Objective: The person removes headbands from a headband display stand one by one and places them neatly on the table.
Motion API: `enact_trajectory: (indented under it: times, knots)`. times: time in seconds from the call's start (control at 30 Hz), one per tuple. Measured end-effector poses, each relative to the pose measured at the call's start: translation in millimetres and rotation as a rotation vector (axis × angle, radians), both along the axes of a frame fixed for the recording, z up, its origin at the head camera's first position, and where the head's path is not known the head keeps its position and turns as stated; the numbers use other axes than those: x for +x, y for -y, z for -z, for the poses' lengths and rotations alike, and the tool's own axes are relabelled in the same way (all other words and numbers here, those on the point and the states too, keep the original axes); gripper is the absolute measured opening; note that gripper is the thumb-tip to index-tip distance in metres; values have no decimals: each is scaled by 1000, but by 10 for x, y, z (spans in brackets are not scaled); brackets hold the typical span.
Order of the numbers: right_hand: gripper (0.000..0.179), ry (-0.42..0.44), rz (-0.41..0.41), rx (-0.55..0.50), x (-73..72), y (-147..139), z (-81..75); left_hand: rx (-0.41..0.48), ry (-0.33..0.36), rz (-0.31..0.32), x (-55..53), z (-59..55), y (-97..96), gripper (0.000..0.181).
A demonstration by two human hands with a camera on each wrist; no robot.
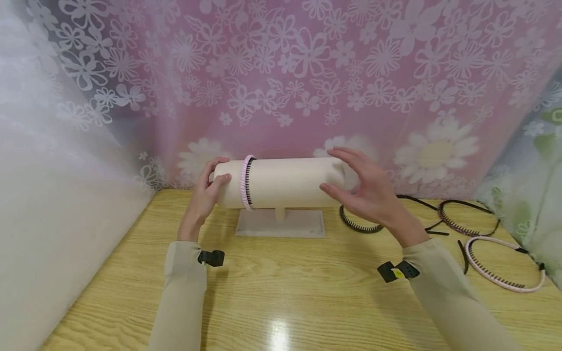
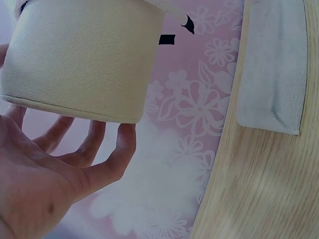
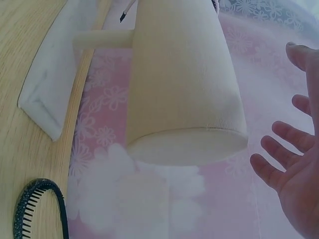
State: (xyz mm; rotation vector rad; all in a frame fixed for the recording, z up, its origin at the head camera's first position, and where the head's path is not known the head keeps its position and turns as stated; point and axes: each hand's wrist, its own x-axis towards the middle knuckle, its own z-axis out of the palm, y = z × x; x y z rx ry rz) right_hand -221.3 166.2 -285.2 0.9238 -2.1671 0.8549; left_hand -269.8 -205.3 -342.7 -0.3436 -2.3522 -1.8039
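A cream padded cylinder on a post and flat base forms a headband display stand (image 1: 290,183). Around its left part sits a pink-and-white wrapped headband (image 1: 244,183) with dark comb teeth inside. My left hand (image 1: 205,195) grips the left end of the cylinder, thumb on the front and fingertips at the end's edge in the left wrist view. By the other end my right hand (image 1: 373,190) is spread with thumb and fingers apart. The right wrist view shows that hand's fingers (image 3: 286,149) off to the side of the cylinder, holding nothing.
Right of the stand, several toothed headbands lie on the wooden table (image 1: 272,278): a dark one (image 1: 362,228), another dark one (image 1: 461,228) farther right, and a pink one (image 1: 505,287) nearer. A pink flowered curtain (image 1: 285,73) hangs close behind, a white one at left.
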Motion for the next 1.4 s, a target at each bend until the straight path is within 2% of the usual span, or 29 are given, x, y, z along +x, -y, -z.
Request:
enact_trajectory:
  times: [0.33,0.57,0.77,0.97,1.4]
  knots:
    - [66,57,6,60,-101,184,-62,9,-7,0,0,14,-5,50]
    - [66,43,-22,102,-181,328,-93,6,-2,-2,5,20,-2,48]
    - [67,105,-4,150,-233,452,-113,5,-1,-3,16,20,-8,46]
    - [69,155,-21,144,-284,559,-116,1,-5,-4,7,19,-16,50]
    - [69,192,-28,185,-342,786,-103,14,-4,-16,3,15,-22,50]
